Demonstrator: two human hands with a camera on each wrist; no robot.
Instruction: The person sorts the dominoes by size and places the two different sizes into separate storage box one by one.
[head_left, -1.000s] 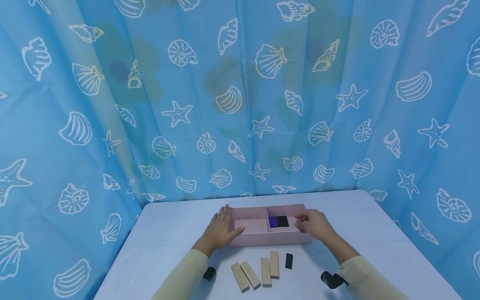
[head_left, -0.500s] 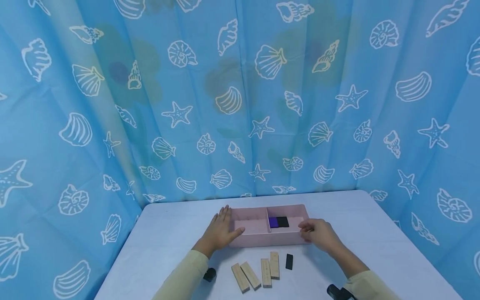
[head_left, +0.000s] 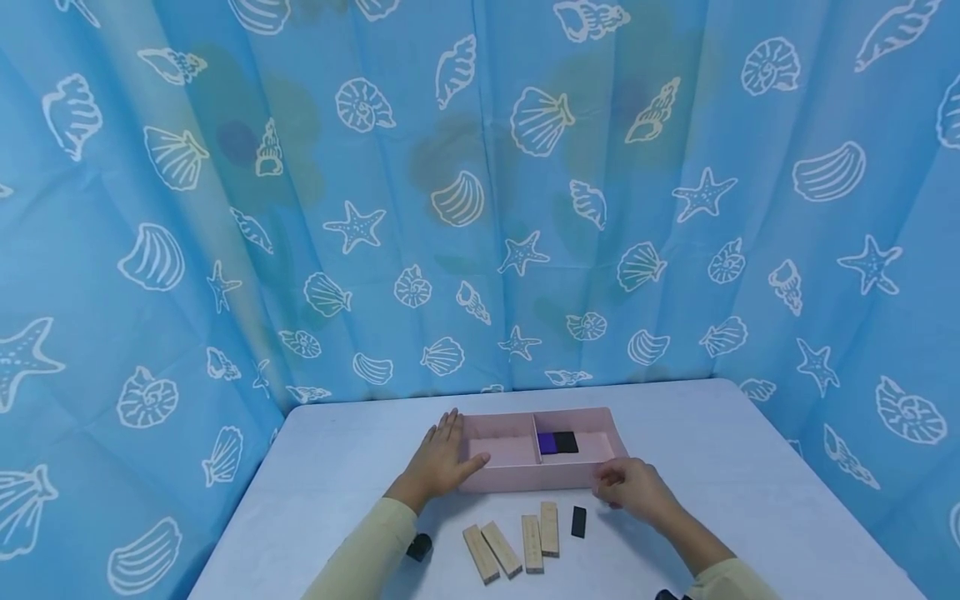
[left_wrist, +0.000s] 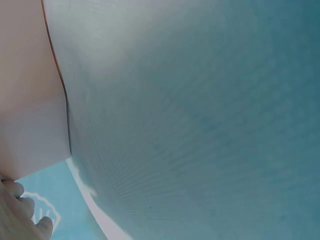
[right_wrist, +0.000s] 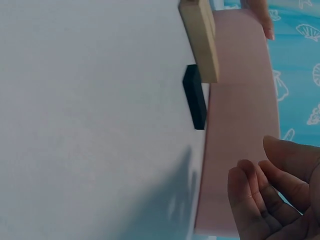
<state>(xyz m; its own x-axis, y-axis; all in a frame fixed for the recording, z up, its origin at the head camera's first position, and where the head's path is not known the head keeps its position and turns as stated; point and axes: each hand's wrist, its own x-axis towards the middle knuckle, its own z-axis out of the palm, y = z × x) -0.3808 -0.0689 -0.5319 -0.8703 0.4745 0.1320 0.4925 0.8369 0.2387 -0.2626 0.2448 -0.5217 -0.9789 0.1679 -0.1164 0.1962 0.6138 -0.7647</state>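
Note:
A pink two-compartment box [head_left: 536, 478] stands on the table. My left hand [head_left: 438, 458] rests against its left end with fingers straight. My right hand [head_left: 633, 487] is by the front right corner, its fingers loosely bent; the right wrist view shows nothing between the thumb and fingers. Whether it touches the box, I cannot tell. In the right compartment, against the divider, lie a purple block [head_left: 547, 443] and a black block [head_left: 566, 442] side by side. Another black block [right_wrist: 194, 97] lies on the table in front of the box, to the left of my right hand.
Several wooden blocks lie in front of the box, a slanted left pair [head_left: 491, 552] and a straighter right pair [head_left: 541, 537]. A dark object [head_left: 420, 547] shows beside the left sleeve. A blue seashell curtain [head_left: 480, 250] hangs behind the white table [head_left: 712, 450].
My right hand has drawn back from over the right compartment toward the front right corner of the box. The left hand and the blocks have stayed put.

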